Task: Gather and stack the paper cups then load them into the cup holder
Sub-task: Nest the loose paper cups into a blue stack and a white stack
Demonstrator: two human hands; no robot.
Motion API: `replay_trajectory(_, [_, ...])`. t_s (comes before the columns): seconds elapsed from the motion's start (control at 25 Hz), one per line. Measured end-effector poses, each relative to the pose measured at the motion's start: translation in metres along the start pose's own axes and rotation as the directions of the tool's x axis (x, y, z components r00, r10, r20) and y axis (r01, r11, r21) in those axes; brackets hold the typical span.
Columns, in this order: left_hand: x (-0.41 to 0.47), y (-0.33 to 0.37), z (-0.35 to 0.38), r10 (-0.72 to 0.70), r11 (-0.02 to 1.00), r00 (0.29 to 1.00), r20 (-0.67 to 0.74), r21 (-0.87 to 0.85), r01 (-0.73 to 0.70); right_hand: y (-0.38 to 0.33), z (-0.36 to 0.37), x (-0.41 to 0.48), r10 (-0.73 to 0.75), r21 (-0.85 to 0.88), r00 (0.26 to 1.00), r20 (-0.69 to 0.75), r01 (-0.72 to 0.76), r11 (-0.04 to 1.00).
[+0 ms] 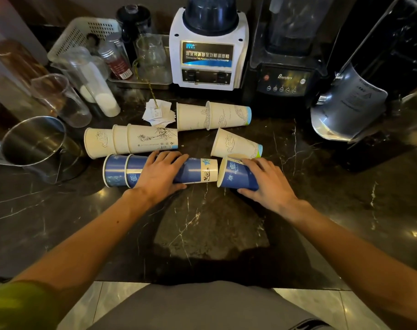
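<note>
While both forearms reach over the dark marble counter [202,222], the left hand [161,171] lies wrapped over a stack of blue cups [195,170] on its side in front of the white blender [207,48], fingers curled around the stack's middle. Just right of that stack, mouth toward its base, a single blue cup [236,175] is clasped by the right hand [268,181]. Nearer the blender lie a stack of white cups [131,140], a white pair [214,115] and a lone white cup [236,145].
</note>
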State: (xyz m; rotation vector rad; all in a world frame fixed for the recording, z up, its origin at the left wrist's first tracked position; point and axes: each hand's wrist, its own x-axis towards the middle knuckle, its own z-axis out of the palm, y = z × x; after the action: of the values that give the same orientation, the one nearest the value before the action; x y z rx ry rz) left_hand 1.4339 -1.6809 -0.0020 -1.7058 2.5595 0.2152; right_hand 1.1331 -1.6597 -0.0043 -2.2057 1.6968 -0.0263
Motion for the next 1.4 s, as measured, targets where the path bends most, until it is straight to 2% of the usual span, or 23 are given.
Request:
replay_trajectory(0.32, [-0.002, 0.006, 0.000, -0.004, 0.999, 1.000, 0.001, -0.053, 0.005, 0.000, -0.004, 0.001, -0.035, 0.036, 0.999, 0.000, 0.035, 0.999])
replay_trajectory(0.52, [0.006, 0.022, -0.006, 0.010, 0.985, 1.000, -0.023, -0.171, -0.014, 0.002, -0.002, 0.003, -0.048, 0.074, 0.999, -0.007, 0.049, 0.996])
replay_trajectory(0.68, [0.008, 0.028, -0.007, 0.019, 0.980, 1.000, -0.021, -0.197, -0.023, 0.005, -0.001, 0.000, -0.066, 0.084, 0.997, -0.032, 0.068, 0.994])
replay_trajectory(0.88, [0.012, 0.036, -0.007, 0.041, 0.978, 0.999, 0.006, -0.206, -0.039, -0.002, -0.003, 0.005, -0.107, 0.021, 0.994, -0.016, 0.108, 0.994])
replay_trajectory(1.0, [0.012, 0.037, -0.006, 0.039, 0.959, 0.998, 0.040, -0.281, -0.027, -0.009, -0.002, 0.014, -0.101, -0.044, 0.992, 0.070, 0.104, 0.994])
replay_trajectory(1.16, [0.006, 0.026, -0.004, 0.074, 0.966, 0.996, 0.058, -0.253, -0.057, -0.015, 0.000, 0.022, -0.101, -0.063, 0.981, 0.163, 0.113, 0.992])
replay_trajectory(1.28, [-0.003, 0.011, -0.001, 0.033, 0.981, 0.999, 0.031, -0.192, -0.027, -0.017, -0.002, 0.024, -0.118, -0.050, 0.977, 0.177, 0.129, 0.990])
replay_trajectory(1.4, [-0.010, 0.000, 0.001, -0.038, 0.985, 0.999, 0.006, -0.168, 0.038, -0.023, -0.005, 0.027, -0.194, -0.071, 0.965, 0.176, 0.209, 0.975])
